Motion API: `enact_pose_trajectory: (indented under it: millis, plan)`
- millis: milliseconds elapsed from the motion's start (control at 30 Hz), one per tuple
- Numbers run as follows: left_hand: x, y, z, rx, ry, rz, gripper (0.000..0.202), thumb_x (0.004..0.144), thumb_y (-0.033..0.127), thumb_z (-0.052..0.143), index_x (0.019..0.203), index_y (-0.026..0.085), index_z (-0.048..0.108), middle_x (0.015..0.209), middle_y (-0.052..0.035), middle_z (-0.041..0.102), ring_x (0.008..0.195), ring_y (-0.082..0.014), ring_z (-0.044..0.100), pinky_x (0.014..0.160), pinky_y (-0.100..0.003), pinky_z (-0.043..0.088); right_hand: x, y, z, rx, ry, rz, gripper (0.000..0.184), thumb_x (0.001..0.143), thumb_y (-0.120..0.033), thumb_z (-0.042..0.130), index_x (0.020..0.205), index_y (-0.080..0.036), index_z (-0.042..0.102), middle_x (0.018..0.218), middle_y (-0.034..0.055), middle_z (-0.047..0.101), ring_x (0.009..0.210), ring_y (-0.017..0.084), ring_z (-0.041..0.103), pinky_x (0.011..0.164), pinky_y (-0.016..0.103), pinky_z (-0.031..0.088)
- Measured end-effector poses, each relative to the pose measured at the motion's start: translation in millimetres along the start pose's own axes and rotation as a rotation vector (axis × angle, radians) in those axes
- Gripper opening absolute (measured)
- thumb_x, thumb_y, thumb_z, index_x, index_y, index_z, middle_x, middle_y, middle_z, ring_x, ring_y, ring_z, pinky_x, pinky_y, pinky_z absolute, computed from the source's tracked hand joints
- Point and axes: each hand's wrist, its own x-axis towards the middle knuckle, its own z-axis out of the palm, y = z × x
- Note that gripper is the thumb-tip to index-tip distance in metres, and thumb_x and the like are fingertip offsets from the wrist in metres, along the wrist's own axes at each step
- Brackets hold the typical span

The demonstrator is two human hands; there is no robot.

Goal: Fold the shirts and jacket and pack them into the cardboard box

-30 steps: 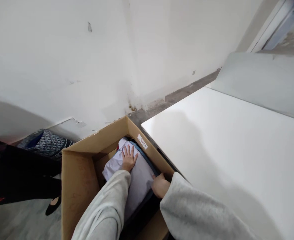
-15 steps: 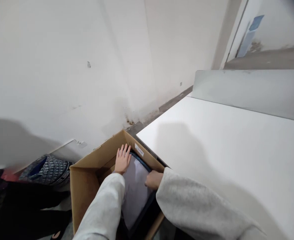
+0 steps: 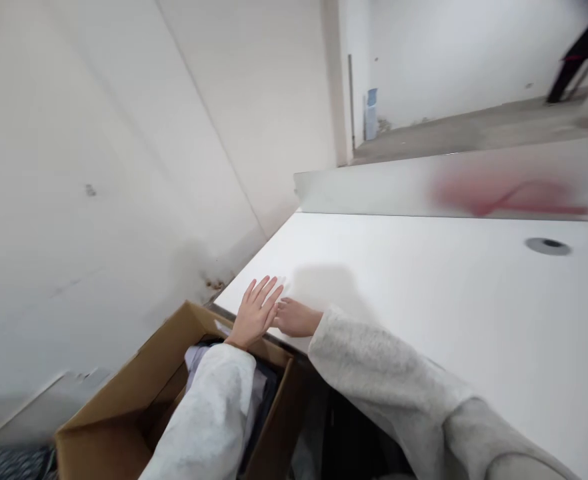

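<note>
My left hand (image 3: pixel 256 312) is raised over the rim of the cardboard box (image 3: pixel 109 393), its fingers spread and nothing in them. Close against it, above the near left edge of the white table (image 3: pixel 449 300), is my right hand (image 3: pixel 298 318). Its fingers are curled in and partly hidden behind the left hand; I see nothing held in them. Inside the box, pale lavender material (image 3: pixel 193 360) and a dark item (image 3: pixel 269 387) lie along the right wall, largely covered by my left sleeve.
A low frosted partition (image 3: pixel 364 190) runs along the table's far edge, with a blurred red shape (image 3: pixel 504 193) showing at it. A round cable grommet (image 3: pixel 548 246) sits in the tabletop. The white wall (image 3: pixel 124 133) rises at the left. Another person's dark-clothed leg (image 3: pixel 569 70) appears far right.
Both hands have come up out of the box and over its right rim, to the table's edge. My right hand has let go of the packed item. The view has swung right.
</note>
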Motion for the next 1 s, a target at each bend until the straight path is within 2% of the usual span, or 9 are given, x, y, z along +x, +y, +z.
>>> enact_pose_trajectory:
  millis: [133, 233, 333, 467, 633, 700, 767, 867, 1000]
  plan:
    - [71.9, 45.5, 16.2, -0.100, 0.056, 0.128, 0.038, 0.091, 0.021, 0.039, 0.127, 0.022, 0.052, 0.133, -0.0083, 0.054, 0.132, -0.0227, 0.040, 0.110, -0.049, 0.029, -108.0, 64.2, -21.8, -0.024, 0.004, 0.274, 0.028, 0.089, -0.018, 0.044, 0.109, -0.017, 0.064, 0.110, 0.0089, 0.064, 0.113, 0.022, 0.049, 0.098, 0.037, 0.031]
    - [120.3, 89.1, 41.2, -0.187, 0.090, 0.244, 0.034, 0.091, 0.019, 0.040, 0.121, 0.024, 0.056, 0.128, -0.0060, 0.058, 0.128, -0.0217, 0.045, 0.109, -0.049, 0.032, -211.6, 102.1, -34.4, -0.009, 0.045, 0.643, 0.030, 0.088, -0.017, 0.044, 0.109, -0.018, 0.065, 0.110, 0.0077, 0.065, 0.110, 0.019, 0.051, 0.095, 0.031, 0.033]
    - [160.6, 137.3, 72.4, -0.296, 0.092, 0.374, 0.029, 0.091, 0.018, 0.042, 0.113, 0.023, 0.060, 0.124, -0.0050, 0.061, 0.125, -0.0209, 0.047, 0.109, -0.048, 0.032, -323.3, 121.6, -48.3, -0.058, 0.128, 1.012, 0.034, 0.087, -0.013, 0.042, 0.113, -0.017, 0.064, 0.115, 0.0084, 0.063, 0.107, 0.019, 0.053, 0.093, 0.029, 0.035]
    - [205.1, 208.4, 112.1, -0.472, 0.096, 0.502, 0.023, 0.090, 0.016, 0.043, 0.103, 0.020, 0.062, 0.118, -0.0054, 0.064, 0.122, -0.0204, 0.050, 0.109, -0.047, 0.033, -469.4, 117.6, -77.1, -0.169, 0.277, 1.496, 0.039, 0.084, -0.008, 0.039, 0.114, -0.014, 0.062, 0.117, 0.0102, 0.063, 0.105, 0.019, 0.054, 0.091, 0.028, 0.037]
    - [247.5, 303.5, 135.9, -0.675, 0.102, 0.610, 0.023, 0.091, 0.016, 0.042, 0.100, 0.021, 0.062, 0.110, -0.0047, 0.067, 0.117, -0.0208, 0.054, 0.109, -0.050, 0.033, -616.4, 68.7, -116.4, -0.348, 0.541, 2.137, 0.043, 0.088, -0.012, 0.027, 0.117, -0.010, 0.059, 0.111, 0.0171, 0.062, 0.102, 0.025, 0.055, 0.085, 0.034, 0.039]
    - [255.1, 332.3, 136.3, -0.765, 0.091, 0.625, 0.022, 0.091, 0.016, 0.042, 0.101, 0.021, 0.062, 0.109, -0.0043, 0.068, 0.115, -0.0204, 0.055, 0.109, -0.050, 0.033, -652.1, 46.6, -123.6, -0.368, 0.660, 2.366, 0.042, 0.089, -0.014, 0.028, 0.114, -0.012, 0.062, 0.105, 0.0166, 0.064, 0.097, 0.025, 0.056, 0.081, 0.035, 0.039]
    - [256.2, 348.9, 134.9, -0.839, 0.069, 0.663, 0.022, 0.091, 0.016, 0.043, 0.100, 0.021, 0.062, 0.107, -0.0034, 0.068, 0.115, -0.0197, 0.055, 0.109, -0.050, 0.033, -673.2, 31.9, -124.4, -0.364, 0.709, 2.498, 0.039, 0.087, -0.015, 0.033, 0.110, -0.014, 0.065, 0.101, 0.0162, 0.065, 0.096, 0.027, 0.056, 0.080, 0.037, 0.039]
    - [250.8, 352.6, 134.4, -0.895, 0.014, 0.734, 0.023, 0.091, 0.015, 0.043, 0.101, 0.022, 0.062, 0.104, -0.0022, 0.069, 0.114, -0.0187, 0.055, 0.110, -0.048, 0.032, -684.6, 27.1, -118.5, -0.427, 0.711, 2.557, 0.041, 0.085, -0.017, 0.041, 0.122, -0.017, 0.058, 0.118, 0.0175, 0.057, 0.108, 0.031, 0.050, 0.085, 0.041, 0.036]
    - [246.6, 343.9, 137.6, -0.897, -0.084, 0.691, 0.024, 0.092, 0.014, 0.041, 0.103, 0.020, 0.062, 0.104, -0.0024, 0.069, 0.111, -0.0173, 0.057, 0.110, -0.047, 0.032, -686.8, 33.2, -113.0, -0.532, 0.698, 2.610, 0.048, 0.085, -0.020, 0.046, 0.133, -0.024, 0.048, 0.134, 0.0174, 0.044, 0.116, 0.032, 0.042, 0.090, 0.045, 0.033]
